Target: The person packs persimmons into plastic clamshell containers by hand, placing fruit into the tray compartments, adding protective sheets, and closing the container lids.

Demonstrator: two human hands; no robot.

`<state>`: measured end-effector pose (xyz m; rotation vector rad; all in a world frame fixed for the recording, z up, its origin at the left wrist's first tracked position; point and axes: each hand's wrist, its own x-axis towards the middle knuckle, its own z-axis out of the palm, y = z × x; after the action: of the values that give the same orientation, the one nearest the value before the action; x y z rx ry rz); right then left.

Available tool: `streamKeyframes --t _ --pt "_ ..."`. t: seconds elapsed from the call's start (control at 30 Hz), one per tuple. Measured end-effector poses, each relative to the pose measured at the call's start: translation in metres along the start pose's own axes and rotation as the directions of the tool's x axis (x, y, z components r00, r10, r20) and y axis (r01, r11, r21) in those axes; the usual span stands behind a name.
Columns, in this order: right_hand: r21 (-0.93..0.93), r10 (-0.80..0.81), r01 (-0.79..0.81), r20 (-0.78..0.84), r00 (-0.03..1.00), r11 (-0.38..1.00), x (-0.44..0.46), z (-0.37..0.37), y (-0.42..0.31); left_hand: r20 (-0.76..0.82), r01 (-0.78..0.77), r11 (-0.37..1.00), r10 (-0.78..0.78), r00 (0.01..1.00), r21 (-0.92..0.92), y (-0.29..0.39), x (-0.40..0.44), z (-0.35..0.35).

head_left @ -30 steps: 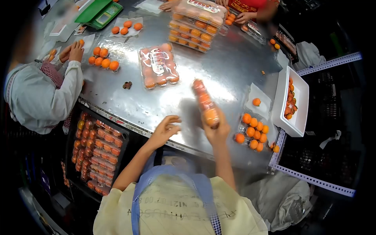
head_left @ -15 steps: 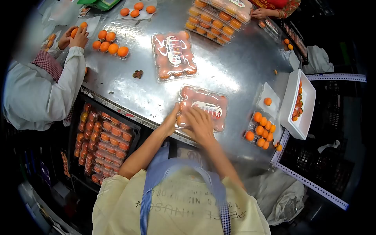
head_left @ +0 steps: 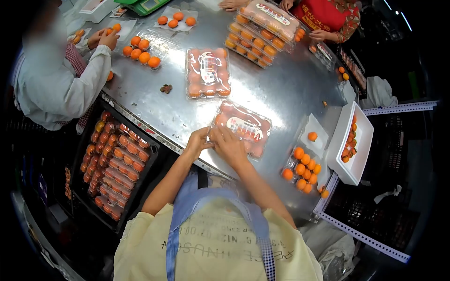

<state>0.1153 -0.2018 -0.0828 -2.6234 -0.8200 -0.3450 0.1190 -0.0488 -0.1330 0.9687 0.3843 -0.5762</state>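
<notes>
A clear plastic clamshell box [head_left: 255,129] of round orange fruit, with a printed label on its lid, lies at a slant near the table's front edge. My left hand [head_left: 199,143] grips its near left corner, fingers curled at the rim. Over that same corner bends my right hand [head_left: 228,146], its fingers close together on the lid and edge; the fingertips are partly hidden. Another labelled clamshell of fruit [head_left: 207,72] lies just beyond, apart from both hands.
At right are an unlidded tray of fruit [head_left: 304,171] and a white foam box [head_left: 361,161]. Stacked clamshells [head_left: 255,44] stand at the back. A black crate [head_left: 152,152] of packed boxes sits below the left edge. A co-worker's hands [head_left: 104,38] hold fruit at left; other people's hands are at the back.
My right hand has slid left from the lid's middle to the near left corner, beside my left hand. The box has turned slightly. The camera view has shifted.
</notes>
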Motion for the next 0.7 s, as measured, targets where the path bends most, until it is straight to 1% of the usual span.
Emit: streamKeyframes --t 0.03,0.1,0.13,0.17,0.27,0.33,0.37,0.43,0.47,0.5,0.53,0.57,0.6,0.67,0.7 --pt "-0.040 -0.009 0.009 0.000 1.000 0.999 -0.001 0.003 0.001 0.002 -0.017 0.998 0.017 1.000 -0.061 0.000 -0.004 0.004" --pt "-0.123 -0.024 0.024 0.005 1.000 0.992 -0.005 0.008 0.003 -0.055 -0.043 0.998 0.041 0.998 -0.037 -0.007 -0.007 0.009" --pt "-0.134 -0.041 0.041 -0.001 0.999 0.990 -0.005 0.008 0.003 -0.086 -0.053 0.998 0.051 0.995 -0.024 -0.010 -0.007 0.009" --pt "-0.145 -0.058 0.057 -0.005 0.998 0.988 -0.005 0.007 0.002 -0.072 -0.048 0.998 0.046 0.996 -0.033 -0.011 -0.007 0.006" --pt "-0.177 -0.092 0.094 0.018 0.996 0.980 -0.002 0.004 -0.001 -0.022 -0.194 0.946 0.207 0.978 0.260 -0.022 -0.005 0.000" --pt "-0.183 -0.097 0.109 0.073 0.993 0.977 -0.004 0.004 -0.003 -0.052 -0.245 0.923 0.272 0.961 0.295 -0.026 -0.008 0.003" --pt "-0.192 -0.092 0.111 0.107 0.990 0.975 -0.005 0.008 -0.002 -0.093 -0.234 0.887 0.293 0.952 0.399 -0.028 -0.008 0.004" --pt "-0.225 -0.094 0.123 0.133 0.987 0.967 -0.007 0.012 -0.001 -0.082 -0.214 0.913 0.257 0.963 0.349 -0.034 -0.003 -0.001" --pt "-0.241 -0.107 0.136 0.131 0.986 0.961 -0.007 0.015 -0.002 -0.116 -0.284 0.896 0.340 0.933 0.342 -0.052 0.011 -0.013" --pt "-0.267 -0.111 0.149 0.150 0.982 0.952 -0.007 0.019 -0.002 -0.111 -0.265 0.885 0.329 0.938 0.383 -0.046 0.006 -0.009" --pt "-0.290 -0.116 0.162 0.170 0.979 0.943 -0.007 0.025 -0.001 -0.083 -0.349 0.841 0.416 0.905 0.414 -0.057 0.018 -0.018" --pt "-0.336 -0.129 0.186 0.184 0.974 0.924 -0.009 0.031 0.000 -0.119 -0.311 0.875 0.377 0.919 0.371 -0.054 0.015 -0.014" --pt "-0.316 -0.072 0.132 0.195 0.978 0.940 -0.007 0.022 -0.009 -0.136 -0.275 0.900 0.336 0.932 0.340 -0.052 0.012 -0.014" --pt "-0.293 -0.039 0.093 0.183 0.982 0.951 0.003 0.013 -0.012 -0.134 -0.286 0.912 0.336 0.932 0.294 -0.049 0.012 -0.010" --pt "-0.269 0.000 0.064 0.230 0.973 0.961 0.006 0.012 -0.012 -0.136 -0.259 0.930 0.301 0.944 0.259 -0.044 0.010 -0.007"
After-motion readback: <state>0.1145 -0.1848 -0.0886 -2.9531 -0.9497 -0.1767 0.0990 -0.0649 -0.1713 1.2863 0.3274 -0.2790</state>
